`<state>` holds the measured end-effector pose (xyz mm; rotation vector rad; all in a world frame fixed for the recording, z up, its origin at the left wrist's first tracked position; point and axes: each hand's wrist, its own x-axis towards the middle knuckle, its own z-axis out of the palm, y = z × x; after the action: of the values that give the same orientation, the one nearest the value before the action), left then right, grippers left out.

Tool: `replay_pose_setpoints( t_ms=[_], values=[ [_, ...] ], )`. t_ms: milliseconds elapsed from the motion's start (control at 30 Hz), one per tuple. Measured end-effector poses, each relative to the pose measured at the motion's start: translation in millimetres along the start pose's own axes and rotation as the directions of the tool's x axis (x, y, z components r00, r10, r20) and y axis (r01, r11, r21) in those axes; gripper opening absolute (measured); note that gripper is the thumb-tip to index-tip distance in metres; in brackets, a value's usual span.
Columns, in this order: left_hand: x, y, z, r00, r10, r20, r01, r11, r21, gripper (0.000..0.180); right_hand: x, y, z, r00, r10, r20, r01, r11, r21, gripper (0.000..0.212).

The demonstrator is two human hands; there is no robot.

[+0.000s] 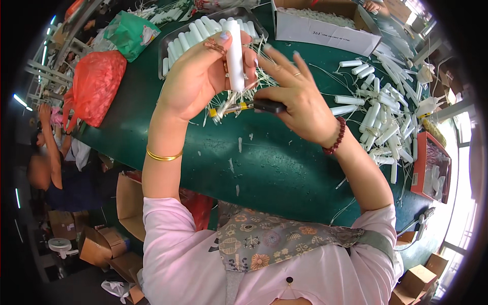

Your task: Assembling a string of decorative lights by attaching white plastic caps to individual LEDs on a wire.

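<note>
My left hand (pixel 185 84) is closed around a smooth white cylinder (pixel 235 58), held upright with the thumb along its side. Thin white wires (pixel 244 95) hang in a bunch below it. In my right hand (pixel 307 107) a tool with a black handle and a yellow shaft (pixel 269 105) is gripped by the thumb against the palm, its shaft pointing left across the wires. The other right fingers are stretched up and apart, near the cylinder. Its exact kind I cannot make out. Behind my left hand stands a metal tray (pixel 162 53) filled with similar white cylinders.
Green table (pixel 284 162) with a loose heap of wired white cylinders (pixel 386 117) at right. A white carton (pixel 325 35) stands at the back, an orange-red box (pixel 419 168) at far right. Red bag (pixel 99 86) and green bag (pixel 132 35) lie left. Another person (pixel 56 157) is at far left.
</note>
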<state>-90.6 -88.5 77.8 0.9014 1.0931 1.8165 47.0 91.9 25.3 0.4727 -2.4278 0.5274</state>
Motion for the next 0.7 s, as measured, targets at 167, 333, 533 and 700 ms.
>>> replay_pose_setpoints(
  t_ms=[167, 333, 533, 700],
  values=[
    [-3.0, 3.4, -18.8, 0.992, 0.082, -0.095, -0.057, 0.970, 0.235, 0.039, -20.0, 6.1, 9.3, 0.986, 0.019, 0.163, -0.072, 0.944, 0.323, 0.018],
    [12.1, 13.1, -85.1, 0.854, 0.249, -0.456, -0.102, 0.941, 0.323, 0.037, -52.0, -15.0, 33.9, 0.915, 0.113, 0.388, -0.323, 0.780, 0.536, 0.020],
    [48.9, 11.0, -150.6, 0.785, 0.178, -0.593, 0.122, 0.894, 0.430, 0.031, -44.9, -27.2, 49.1, 0.824, 0.162, 0.543, -0.536, 0.536, 0.653, 0.050],
    [70.4, 27.8, -230.3, 0.709, 0.100, -0.699, 0.418, 0.738, 0.529, 0.029, -39.8, -29.8, 41.4, 0.742, 0.186, 0.644, -0.616, 0.568, 0.546, 0.068]
  ],
)
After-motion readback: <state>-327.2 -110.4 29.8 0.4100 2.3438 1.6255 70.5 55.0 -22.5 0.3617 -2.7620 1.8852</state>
